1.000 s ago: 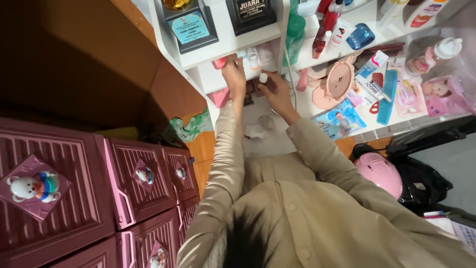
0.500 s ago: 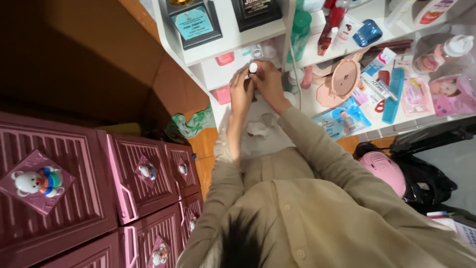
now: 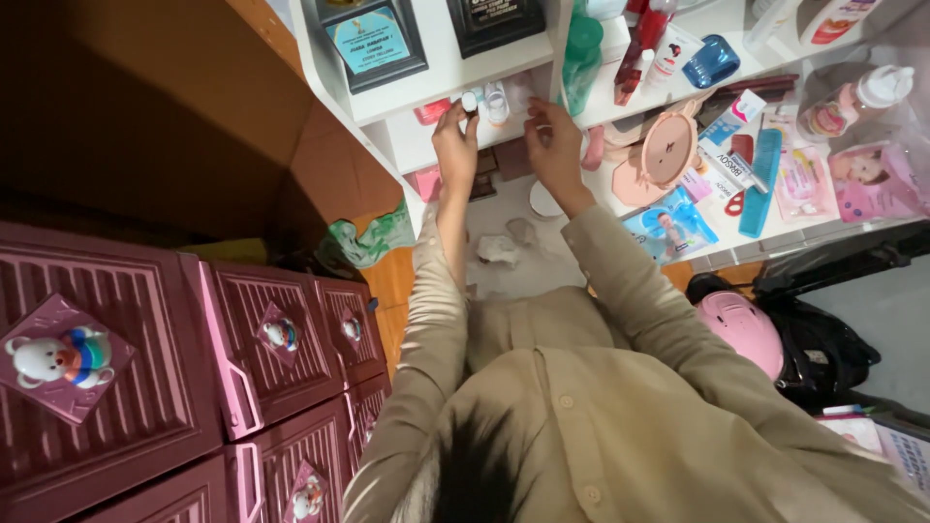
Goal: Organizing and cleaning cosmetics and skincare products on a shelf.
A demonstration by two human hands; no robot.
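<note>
Left hand [image 3: 453, 145] is pinching a small white-capped bottle [image 3: 470, 101] at the lower compartment of the white wooden shelf unit [image 3: 455, 73]. Right hand [image 3: 554, 145], fingers loosely spread, is hovering just beside it. Pink plastic drawers [image 3: 145, 378] are standing left of the shelf; cluttered white tabletop [image 3: 620, 208] is lying below it.

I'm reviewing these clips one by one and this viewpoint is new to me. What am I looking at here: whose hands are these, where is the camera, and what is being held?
There is no machine here. One camera worn on a person's head looks down over their beige shirt, so both arms reach away from you. The left hand has its fingertips on a small white-capped bottle at the edge of a white shelf unit; whether the grip is closed is hard to tell. The right hand hovers beside it with fingers spread, holding nothing visible. On the white surface to the right lie a round pink mirror and a blue comb. On the left stand dark pink plastic drawers.
</note>
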